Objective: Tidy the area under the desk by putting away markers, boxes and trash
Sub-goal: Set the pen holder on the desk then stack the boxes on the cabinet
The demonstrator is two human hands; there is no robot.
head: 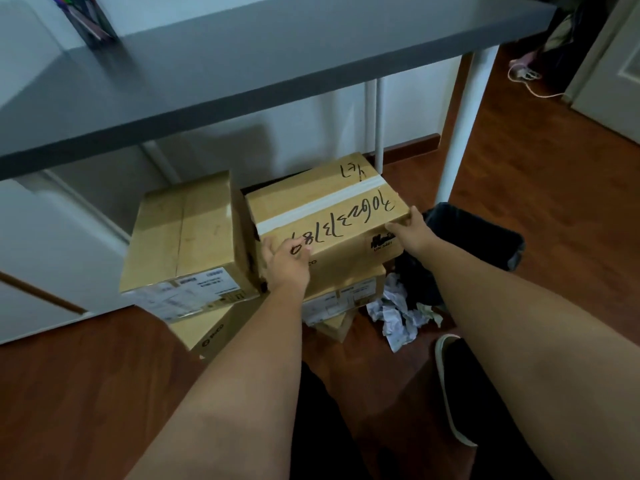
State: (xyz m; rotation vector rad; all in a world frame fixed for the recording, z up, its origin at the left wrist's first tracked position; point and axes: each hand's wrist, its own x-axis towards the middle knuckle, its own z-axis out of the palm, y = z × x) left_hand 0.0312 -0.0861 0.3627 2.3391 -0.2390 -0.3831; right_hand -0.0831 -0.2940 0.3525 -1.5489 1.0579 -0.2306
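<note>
A taped cardboard box with black handwriting [332,206] sits on top of another box [343,292] under the grey desk [242,71]. My left hand [285,261] grips its near left corner. Its near right corner is gripped by my right hand [412,232]. A second cardboard box [187,233] stands to the left, stacked on a lower one [207,332]. Crumpled white paper [398,311] lies on the floor to the right. Markers stand in a dark cup [88,19] on the desk's far left.
A black bin [478,233] lies tipped on the floor just right of the boxes, beside a white desk leg [460,133]. A white cabinet [41,244] stands at left. A white cable [523,79] lies far right. My shoe [450,386] is on the wood floor.
</note>
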